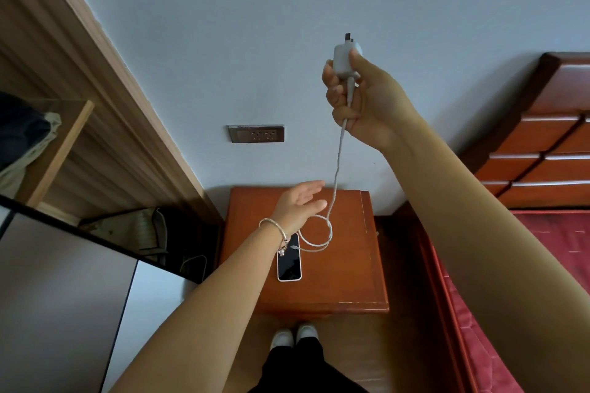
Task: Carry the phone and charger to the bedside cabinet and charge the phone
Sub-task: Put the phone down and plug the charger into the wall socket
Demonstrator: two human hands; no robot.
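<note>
A phone (289, 263) with a dark screen and pale case lies face up on the orange-brown bedside cabinet (348, 268). My right hand (364, 99) is raised in front of the wall, shut on the white charger plug (345, 57), prongs pointing up. The white cable (335, 182) hangs from that hand and loops on the cabinet top, its free end lying at the phone's top edge. My left hand (298, 206) hovers open above the cabinet, fingers spread, beside the hanging cable. A metal wall socket (256, 133) sits on the wall above the cabinet, left of the plug.
A wooden bed with a red mattress (542, 265) and brown headboard (549, 137) stands right of the cabinet. A wooden wardrobe frame (105, 80) with clothes inside is on the left, a grey panel (57, 297) below it. My white shoes (295, 337) touch the cabinet front.
</note>
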